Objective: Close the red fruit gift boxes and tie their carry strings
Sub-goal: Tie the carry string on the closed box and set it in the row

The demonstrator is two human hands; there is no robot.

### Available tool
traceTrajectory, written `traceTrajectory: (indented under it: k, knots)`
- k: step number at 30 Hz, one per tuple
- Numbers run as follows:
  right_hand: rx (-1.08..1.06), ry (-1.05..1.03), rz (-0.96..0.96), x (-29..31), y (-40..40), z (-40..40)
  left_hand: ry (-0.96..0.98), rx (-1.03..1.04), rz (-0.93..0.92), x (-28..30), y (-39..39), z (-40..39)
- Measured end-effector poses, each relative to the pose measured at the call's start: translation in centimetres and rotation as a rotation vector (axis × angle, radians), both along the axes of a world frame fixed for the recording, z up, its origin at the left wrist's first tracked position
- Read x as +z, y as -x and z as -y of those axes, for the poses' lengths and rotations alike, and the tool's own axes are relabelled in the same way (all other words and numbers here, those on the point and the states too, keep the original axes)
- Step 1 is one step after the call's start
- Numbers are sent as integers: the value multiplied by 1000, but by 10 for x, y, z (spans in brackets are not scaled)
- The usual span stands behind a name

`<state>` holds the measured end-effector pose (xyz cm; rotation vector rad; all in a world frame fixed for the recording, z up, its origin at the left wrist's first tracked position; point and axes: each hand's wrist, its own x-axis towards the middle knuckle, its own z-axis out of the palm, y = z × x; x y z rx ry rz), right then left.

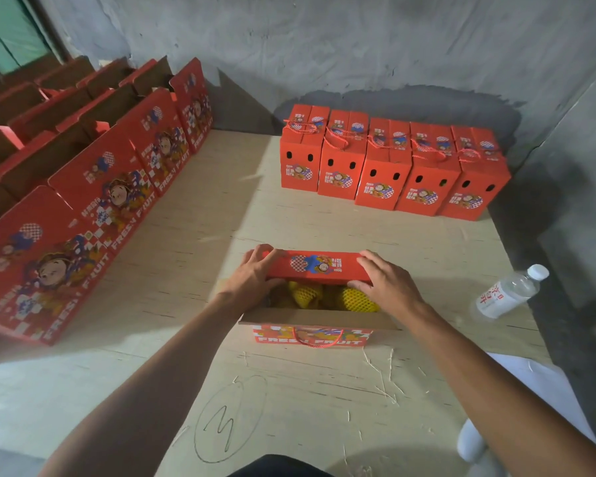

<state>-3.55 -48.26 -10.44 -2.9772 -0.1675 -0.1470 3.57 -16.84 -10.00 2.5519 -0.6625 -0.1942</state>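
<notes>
Pressing the stiff yet crushable far flap of the centre-frame box, left hand curls around its end while right hand lies flat, best held at the ends.

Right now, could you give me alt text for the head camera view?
Two hands, left hand and right hand, fold a red flap over an open fruit box holding yellow-netted fruit. Five closed boxes line the wall; a water bottle lies right.

Dim indoor view, lit unevenly from the upper left.
A pale band of light crossed the table between broad shadows; the wide lens bent the edges, the left boxes smeared softly, and the wall looked grainy.
</notes>
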Motion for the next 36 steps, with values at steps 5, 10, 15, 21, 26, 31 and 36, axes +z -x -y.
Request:
traceTrajectory:
  k: [5, 10, 15, 21, 26, 31, 36]
  knots:
    - [-129, 167, 93, 9, 8, 5, -52, 3, 11, 3, 2, -1]
    - [-470, 114, 22, 24, 15, 23, -71, 8, 29, 7, 6, -1]
    - [-590, -333, -122, 48, 0, 46, -106, 51, 48, 10, 10, 3]
    - [-197, -665, -511, 62, 2, 20, -79, 72, 40, 9, 10, 2]
    - [53, -144, -40, 8, 14, -11, -11, 124, 33, 6, 14, 0]
    - [115, -204, -30, -9, 19, -6, -24, 108, 5, 5, 14, -2]
    - [124, -242, -4, -14, 19, -6, -366, 259, 61, 15, 16, -17]
